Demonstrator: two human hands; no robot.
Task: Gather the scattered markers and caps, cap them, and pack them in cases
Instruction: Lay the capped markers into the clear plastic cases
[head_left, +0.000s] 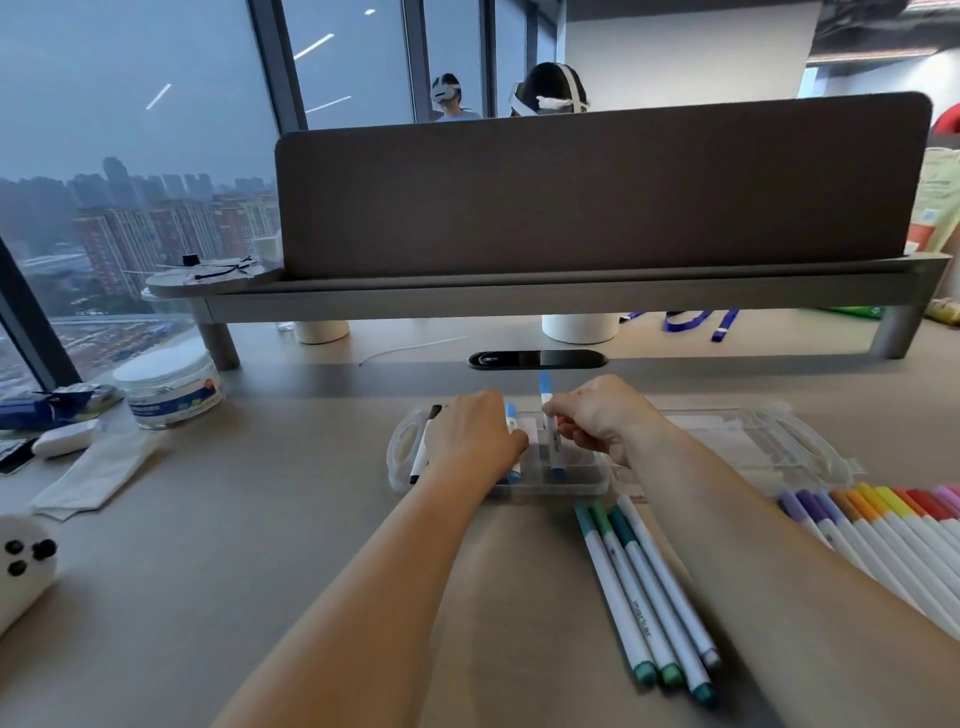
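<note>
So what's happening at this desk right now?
The person's right hand pinches a white marker with blue caps over the clear plastic case. The left hand rests on another blue-capped marker inside it, beside a black-capped marker. Four white markers, mostly teal-capped, and a multicoloured row lie on the grey desk, not yet packed.

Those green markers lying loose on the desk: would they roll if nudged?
Probably: the green markers look round and slim on a smooth desk. Likely light and stiff too; the right hand holds a similar blue marker by fingertips.
</note>
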